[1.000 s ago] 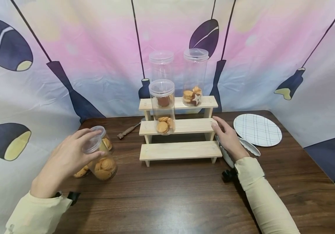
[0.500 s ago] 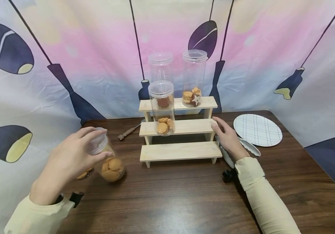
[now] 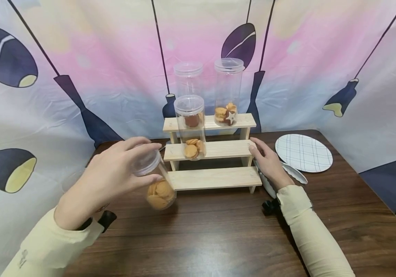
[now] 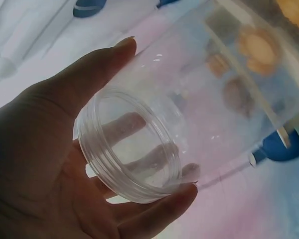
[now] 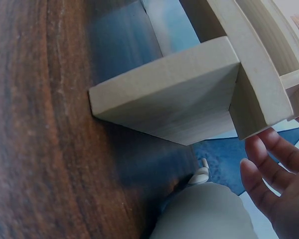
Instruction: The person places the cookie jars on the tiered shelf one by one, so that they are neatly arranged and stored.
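Note:
My left hand [image 3: 109, 175] grips a clear cookie jar [image 3: 160, 192] from above by its lid, thumb on one side and fingers on the other. The jar leans, round cookies in its bottom, and overlaps the left end of the lowest step of a three-step wooden stand [image 3: 218, 179]. From the left wrist view, fingers show through the transparent lid [image 4: 134, 149]. My right hand [image 3: 268, 163] touches the right end of the middle step, fingers loosely bent; the right wrist view has fingertips [image 5: 254, 147] right at the wood's end.
On the stand, one cookie jar [image 3: 191, 148] occupies the middle step; two more, including a right one [image 3: 227, 109], stand on top. Tongs [image 3: 295, 174] lie under my right hand, beside a checked plate [image 3: 303, 153]. Another jar [image 3: 71, 179] is mostly hidden behind my left wrist.
My left hand has carried the cookie jar rightward, from beside the other jars at the left to the stand's lower left. My right hand stays at the middle step's end.

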A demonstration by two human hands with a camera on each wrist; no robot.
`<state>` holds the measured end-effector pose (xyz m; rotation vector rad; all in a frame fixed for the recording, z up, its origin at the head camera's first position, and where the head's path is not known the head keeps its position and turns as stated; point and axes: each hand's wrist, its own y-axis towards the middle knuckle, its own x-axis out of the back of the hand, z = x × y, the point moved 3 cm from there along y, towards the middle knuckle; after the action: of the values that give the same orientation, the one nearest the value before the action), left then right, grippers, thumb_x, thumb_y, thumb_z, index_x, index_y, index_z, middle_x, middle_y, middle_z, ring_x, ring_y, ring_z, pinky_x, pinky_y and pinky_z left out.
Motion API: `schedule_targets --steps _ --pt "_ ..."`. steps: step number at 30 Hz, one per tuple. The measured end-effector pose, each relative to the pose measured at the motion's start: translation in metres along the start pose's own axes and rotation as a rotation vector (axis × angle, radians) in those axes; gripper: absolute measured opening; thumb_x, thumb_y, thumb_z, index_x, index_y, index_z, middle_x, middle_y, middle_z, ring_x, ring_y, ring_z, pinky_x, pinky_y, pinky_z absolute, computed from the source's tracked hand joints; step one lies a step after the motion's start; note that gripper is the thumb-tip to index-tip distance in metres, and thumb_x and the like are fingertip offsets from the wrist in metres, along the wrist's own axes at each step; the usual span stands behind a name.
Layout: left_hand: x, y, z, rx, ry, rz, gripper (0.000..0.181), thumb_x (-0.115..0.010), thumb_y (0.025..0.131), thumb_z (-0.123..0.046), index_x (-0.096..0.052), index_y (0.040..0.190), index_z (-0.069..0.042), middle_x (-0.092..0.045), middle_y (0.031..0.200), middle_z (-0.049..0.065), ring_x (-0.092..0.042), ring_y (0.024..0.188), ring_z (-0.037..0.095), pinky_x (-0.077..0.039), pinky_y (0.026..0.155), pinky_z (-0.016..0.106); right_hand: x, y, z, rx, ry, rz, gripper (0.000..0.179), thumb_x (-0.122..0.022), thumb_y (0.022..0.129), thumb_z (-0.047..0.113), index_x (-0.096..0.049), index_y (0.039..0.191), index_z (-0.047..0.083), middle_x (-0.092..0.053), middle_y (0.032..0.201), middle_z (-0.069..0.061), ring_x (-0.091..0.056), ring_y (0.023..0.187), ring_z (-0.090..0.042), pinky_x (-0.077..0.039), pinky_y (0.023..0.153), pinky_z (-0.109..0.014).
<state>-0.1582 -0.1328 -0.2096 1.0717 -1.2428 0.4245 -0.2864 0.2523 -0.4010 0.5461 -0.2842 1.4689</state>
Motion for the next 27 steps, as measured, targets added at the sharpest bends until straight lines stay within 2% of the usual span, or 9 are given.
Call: schedule_targets --steps 4,9,14,18,22,27 --pt "-0.001 0.017 -0.017 -0.070 -0.033 0.017 0.066 -0.087 0.072 -0.050 -0.068 0.130 -0.024 -0.063 0.127 0.000 -0.064 0.104 0.023 -0.055 0.072 0.048 0.001 0.001 0.002 0.009 -0.001 0.005 0.068 -0.043 0.097 0.067 -0.037 0.155 0.033 -0.052 0.139 -0.014 -0.054 0.123 -0.035 -0.042 0.101 -0.058" --pt "-0.008 0.041 -0.034 -0.126 -0.087 0.082 0.069 -0.085 0.074 -0.052 -0.064 0.134 -0.025 -0.060 0.134 0.000 -0.061 0.115 0.025 -0.054 0.080 0.049 0.002 0.000 0.001 0.008 0.002 0.016 0.069 -0.043 0.096 0.068 -0.036 0.155 0.034 -0.046 0.148 -0.015 -0.045 0.134 -0.037 -0.038 0.105 -0.060" --pt "-0.017 0.068 -0.053 -0.182 -0.128 0.152 0.069 -0.081 0.078 -0.053 -0.061 0.139 -0.026 -0.057 0.138 0.001 -0.056 0.121 0.025 -0.052 0.090 0.049 0.001 -0.003 -0.003 0.000 -0.001 0.014 0.070 -0.042 0.096 0.069 -0.036 0.156 0.032 -0.045 0.150 -0.014 -0.044 0.135 -0.037 -0.037 0.106 -0.061" --pt "-0.024 0.090 -0.071 -0.239 -0.141 0.155 0.068 -0.082 0.079 -0.051 -0.061 0.139 -0.026 -0.057 0.138 0.003 -0.057 0.121 0.024 -0.050 0.094 0.047 -0.001 -0.005 -0.005 -0.007 0.012 0.022 0.071 -0.043 0.096 0.069 -0.036 0.156 0.032 -0.046 0.149 -0.014 -0.046 0.133 -0.037 -0.038 0.105 -0.060" --pt "-0.027 0.110 -0.089 -0.259 -0.135 0.167 0.067 -0.080 0.081 -0.048 -0.059 0.141 -0.027 -0.055 0.141 0.001 -0.055 0.125 0.023 -0.048 0.099 0.045 -0.001 -0.005 -0.004 -0.001 0.011 0.019 0.069 -0.043 0.096 0.069 -0.036 0.155 0.035 -0.047 0.147 -0.015 -0.047 0.132 -0.037 -0.039 0.105 -0.059" --pt "-0.029 0.130 -0.105 -0.286 -0.092 0.179 0.067 -0.077 0.084 -0.050 -0.055 0.144 -0.028 -0.054 0.139 0.000 -0.056 0.118 0.021 -0.050 0.094 0.039 0.001 -0.002 -0.001 0.015 0.009 0.010 0.067 -0.043 0.097 0.067 -0.037 0.155 0.033 -0.051 0.141 -0.016 -0.050 0.127 -0.037 -0.040 0.103 -0.058"
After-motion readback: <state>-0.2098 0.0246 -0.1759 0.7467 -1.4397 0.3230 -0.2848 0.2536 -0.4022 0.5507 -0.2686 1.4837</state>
